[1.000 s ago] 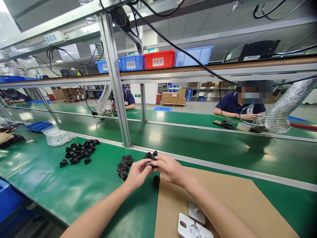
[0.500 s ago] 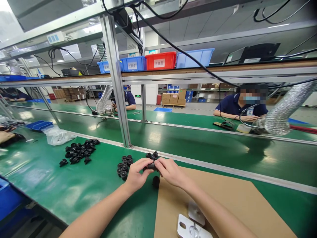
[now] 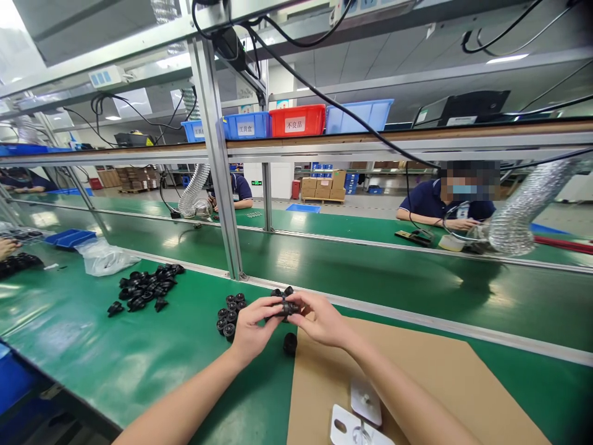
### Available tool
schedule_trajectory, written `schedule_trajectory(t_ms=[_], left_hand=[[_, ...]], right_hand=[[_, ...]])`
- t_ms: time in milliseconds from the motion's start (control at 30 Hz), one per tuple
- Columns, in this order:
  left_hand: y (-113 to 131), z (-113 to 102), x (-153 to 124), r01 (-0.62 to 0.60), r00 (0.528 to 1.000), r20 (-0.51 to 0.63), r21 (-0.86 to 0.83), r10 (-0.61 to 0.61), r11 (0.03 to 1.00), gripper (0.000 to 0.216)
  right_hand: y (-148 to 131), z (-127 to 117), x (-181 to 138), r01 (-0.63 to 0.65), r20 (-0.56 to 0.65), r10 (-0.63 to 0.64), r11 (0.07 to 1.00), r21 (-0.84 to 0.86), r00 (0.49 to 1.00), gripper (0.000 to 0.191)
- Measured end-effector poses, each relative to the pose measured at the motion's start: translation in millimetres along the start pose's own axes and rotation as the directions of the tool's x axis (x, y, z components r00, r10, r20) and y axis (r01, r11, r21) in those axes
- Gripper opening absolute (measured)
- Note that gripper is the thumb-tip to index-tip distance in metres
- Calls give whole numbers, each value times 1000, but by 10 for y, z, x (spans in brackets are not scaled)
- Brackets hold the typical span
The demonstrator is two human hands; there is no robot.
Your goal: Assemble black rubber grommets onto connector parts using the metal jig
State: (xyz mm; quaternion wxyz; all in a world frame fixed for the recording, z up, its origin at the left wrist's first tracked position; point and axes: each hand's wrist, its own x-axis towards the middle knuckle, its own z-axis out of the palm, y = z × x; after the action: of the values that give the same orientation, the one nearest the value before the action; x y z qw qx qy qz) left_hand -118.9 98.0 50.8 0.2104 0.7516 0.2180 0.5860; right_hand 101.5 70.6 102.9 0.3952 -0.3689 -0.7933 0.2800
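Observation:
My left hand point(image 3: 252, 324) and my right hand point(image 3: 319, 318) meet over the green bench, and both pinch one small black plastic part point(image 3: 286, 308) between their fingertips. Just below it a single black round part point(image 3: 290, 343) lies at the edge of a brown cardboard sheet point(image 3: 417, 377). To the left of my left hand is a small cluster of black round caps point(image 3: 230, 315). A few more black parts point(image 3: 282, 292) lie just behind my fingers.
A larger heap of black parts point(image 3: 148, 285) and a clear plastic bag point(image 3: 105, 256) lie to the left. White flat plates point(image 3: 359, 411) rest on the cardboard near me. An aluminium post point(image 3: 220, 167) stands behind. A person in blue point(image 3: 440, 201) works across the conveyor.
Both hands have stayed together on the black part, shifting slightly and turning it between the fingertips. The view has tilted a little.

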Motion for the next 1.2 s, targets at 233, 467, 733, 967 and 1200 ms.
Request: schedule_trajectory(t_ms=[233,467,733,967,1200], left_hand=[[-53,24,-40,174,981,102,-85,-165,981,45],[-138,-192,119,103,972,172,308,-161,946,57],[-386,-687,351,293,902,-39,786,-430,544,38],[-268,-658,249,249,809,-1,907,-588,340,42],[-143,-559,221,166,795,21,954,-606,250,42]], right_hand=[[37,75,34,-123,-41,129,984,131,991,25],[15,-110,20,-254,-62,248,903,-347,967,19],[83,56,-64,-185,109,283,828,-530,953,11],[192,145,-35,-138,121,217,876,-462,969,29],[502,199,-74,-38,122,100,902,-429,987,34]])
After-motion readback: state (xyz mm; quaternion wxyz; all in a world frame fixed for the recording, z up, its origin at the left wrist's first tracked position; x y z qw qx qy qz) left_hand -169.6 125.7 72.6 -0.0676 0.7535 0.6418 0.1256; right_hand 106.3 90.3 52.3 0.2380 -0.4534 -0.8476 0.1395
